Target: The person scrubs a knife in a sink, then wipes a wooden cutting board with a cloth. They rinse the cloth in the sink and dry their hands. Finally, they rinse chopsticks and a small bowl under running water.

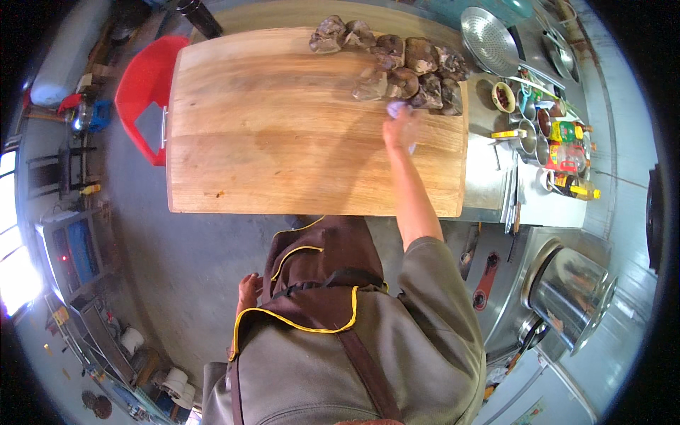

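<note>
My right hand (396, 130) reaches over a large wooden board (276, 127), shut on a pale cloth (394, 109). Both are blurred, and parts of the cloth show on either side of the fingers. Just beyond this hand, several dark brown chunks (421, 54) with paler patches lie grouped at the board's far right; they look like meat. One lighter chunk (370, 85) sits at the near left of the group. My left hand (248, 289) hangs low beside my brown apron (324, 265), away from the board. Its fingers are partly hidden, so its grip is unclear.
Right of the board are a perforated metal strainer (490, 42), a small bowl (503, 97), metal cups (526, 135) and sauce bottles (576, 186). A big steel pot (571, 295) stands at lower right. A red plastic chair (139, 101) is against the board's left end.
</note>
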Demonstrator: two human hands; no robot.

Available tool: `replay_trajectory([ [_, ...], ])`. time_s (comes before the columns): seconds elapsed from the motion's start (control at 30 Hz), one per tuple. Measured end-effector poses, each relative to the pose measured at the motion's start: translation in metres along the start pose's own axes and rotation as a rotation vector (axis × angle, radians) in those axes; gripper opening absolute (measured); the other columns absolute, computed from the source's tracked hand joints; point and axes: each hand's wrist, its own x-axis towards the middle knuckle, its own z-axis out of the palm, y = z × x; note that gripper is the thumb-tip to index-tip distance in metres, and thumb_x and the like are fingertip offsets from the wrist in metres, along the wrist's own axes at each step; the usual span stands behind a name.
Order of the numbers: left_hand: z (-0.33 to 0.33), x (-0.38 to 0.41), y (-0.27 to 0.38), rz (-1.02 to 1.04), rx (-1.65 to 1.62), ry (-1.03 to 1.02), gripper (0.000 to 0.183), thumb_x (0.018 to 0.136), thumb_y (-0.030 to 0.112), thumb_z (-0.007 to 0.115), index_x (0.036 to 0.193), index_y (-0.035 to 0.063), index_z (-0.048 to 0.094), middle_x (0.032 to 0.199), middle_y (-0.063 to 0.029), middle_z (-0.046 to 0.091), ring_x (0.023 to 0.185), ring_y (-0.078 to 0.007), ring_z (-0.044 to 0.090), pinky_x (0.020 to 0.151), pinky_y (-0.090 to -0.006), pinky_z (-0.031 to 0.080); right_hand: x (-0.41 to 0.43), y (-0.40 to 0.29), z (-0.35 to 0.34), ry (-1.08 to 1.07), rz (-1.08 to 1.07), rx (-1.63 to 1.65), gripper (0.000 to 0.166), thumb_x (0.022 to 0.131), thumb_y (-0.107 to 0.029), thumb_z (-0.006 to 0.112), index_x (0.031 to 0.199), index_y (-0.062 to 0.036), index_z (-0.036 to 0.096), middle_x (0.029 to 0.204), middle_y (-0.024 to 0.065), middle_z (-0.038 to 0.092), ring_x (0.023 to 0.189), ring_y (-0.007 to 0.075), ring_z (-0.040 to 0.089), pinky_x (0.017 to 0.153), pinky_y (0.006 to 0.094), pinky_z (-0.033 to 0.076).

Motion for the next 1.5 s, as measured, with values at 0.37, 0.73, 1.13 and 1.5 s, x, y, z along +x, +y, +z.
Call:
replay_trajectory([
  [0.37, 0.006, -0.012, 0.013, 0.041, -0.062, 0.0, 0.046, 0.093, 0.035, 0.059, 0.127, 0.0045, 0.053, 0.106, -0.0099, 0.068, 0.091, -0.0234, 0.066, 0.079, -0.038, 0.05, 0.001, 0.04, 0.006, 0.104, -0.102, -0.029, 0.036, 0.073, -0.011, 0.071, 0.109, -0.0102, 0.066, 0.106, 0.0179, 0.059, 0.099, 0.0334, 0.057, 0.077, 0.0448, 0.049],
  [0.73, -0.001, 0.013, -0.022, 0.015, -0.095, -0.015, 0.037, 0.094, 0.033, 0.057, 0.12, 0.0073, 0.056, 0.102, -0.0099, 0.069, 0.091, -0.0244, 0.067, 0.078, -0.0398, 0.051, -0.128, -0.128, 0.036, -0.212, -0.765, 0.477, 0.043, 0.069, -0.001, 0.064, 0.112, -0.0043, 0.063, 0.109, 0.0198, 0.057, 0.098, 0.0414, 0.054, 0.083, 0.0493, 0.046],
  [1.13, 0.025, -0.045, -0.046, 0.133, -0.417, 0.185, 0.042, 0.09, 0.039, 0.064, 0.117, 0.0077, 0.058, 0.1, -0.0086, 0.07, 0.087, -0.0208, 0.068, 0.073, -0.0369, 0.051, 0.089, -0.239, 0.123, -0.416, -0.658, 0.694, 0.041, 0.077, -0.015, 0.068, 0.117, -0.0031, 0.065, 0.111, 0.0183, 0.066, 0.103, 0.0307, 0.063, 0.089, 0.0405, 0.049],
  [1.5, 0.121, -0.043, -0.296, -0.041, -0.473, 0.171, 0.039, 0.091, 0.038, 0.063, 0.117, 0.0096, 0.058, 0.1, -0.0078, 0.068, 0.085, -0.0194, 0.065, 0.074, -0.0372, 0.05, -0.038, -0.33, 0.172, -0.346, -1.383, 0.529, 0.032, 0.076, -0.005, 0.06, 0.103, -0.0175, 0.07, 0.104, 0.0069, 0.064, 0.1, 0.0286, 0.059, 0.088, 0.0442, 0.044],
])
